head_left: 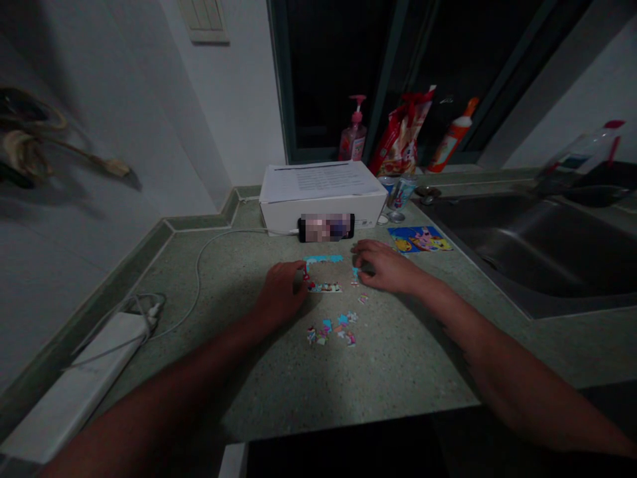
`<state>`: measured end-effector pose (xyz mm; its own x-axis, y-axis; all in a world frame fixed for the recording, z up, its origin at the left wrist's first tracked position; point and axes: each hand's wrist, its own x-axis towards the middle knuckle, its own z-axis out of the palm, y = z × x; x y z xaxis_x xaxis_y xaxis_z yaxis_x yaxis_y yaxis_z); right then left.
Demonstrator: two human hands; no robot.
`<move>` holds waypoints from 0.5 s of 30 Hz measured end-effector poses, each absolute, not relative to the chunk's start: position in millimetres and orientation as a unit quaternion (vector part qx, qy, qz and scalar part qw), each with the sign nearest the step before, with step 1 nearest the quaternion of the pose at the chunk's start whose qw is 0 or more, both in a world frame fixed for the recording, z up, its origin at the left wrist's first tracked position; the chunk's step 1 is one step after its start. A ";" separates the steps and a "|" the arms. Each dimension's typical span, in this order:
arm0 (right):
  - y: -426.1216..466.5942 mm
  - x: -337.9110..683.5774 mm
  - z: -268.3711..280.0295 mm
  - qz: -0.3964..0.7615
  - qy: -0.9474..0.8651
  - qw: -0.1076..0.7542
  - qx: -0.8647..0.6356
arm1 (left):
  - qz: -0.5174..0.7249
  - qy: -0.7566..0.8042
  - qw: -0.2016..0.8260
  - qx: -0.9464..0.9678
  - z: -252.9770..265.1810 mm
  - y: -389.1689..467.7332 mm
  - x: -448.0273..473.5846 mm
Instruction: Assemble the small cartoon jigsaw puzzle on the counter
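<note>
A partly joined jigsaw puzzle (326,287) lies flat on the counter, with blue pieces along its far edge and a bare middle. My left hand (281,289) rests at its left side, fingers and thumb curved apart by the edge pieces. To the right of the puzzle is my right hand (383,265), its fingers bent and apart, beside a short column of puzzle pieces (355,276). I see nothing held in either hand. One loose piece (363,299) lies below the right hand. Nearer me is a scatter of loose puzzle pieces (341,330).
A phone (326,228) leans on a white box (318,209), its cable running left to a power strip (99,372). A colourful picture card (421,239) lies near the sink (527,245). Cans (402,192) and a pump bottle (353,136) stand behind.
</note>
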<state>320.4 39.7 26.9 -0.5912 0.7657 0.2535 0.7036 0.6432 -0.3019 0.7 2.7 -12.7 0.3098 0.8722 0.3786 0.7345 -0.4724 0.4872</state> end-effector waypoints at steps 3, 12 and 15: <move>44.4 319.0 23.9 0.076 -0.883 0.192 -0.422 | 0.305 0.503 0.113 0.801 -10.9 2.0 1.1; 61.3 308.2 17.8 0.044 -0.870 0.210 -0.445 | 0.292 0.505 0.110 0.804 -11.0 2.2 1.2; 63.6 304.1 17.0 0.038 -0.871 0.209 -0.444 | 0.294 0.507 0.108 0.803 -11.6 2.5 1.5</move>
<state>304.1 63.6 17.0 -0.5191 0.7882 0.3305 0.7566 0.6037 -0.2513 1.5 2.5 -11.6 0.3126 0.8775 0.3636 0.7509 -0.4627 0.4712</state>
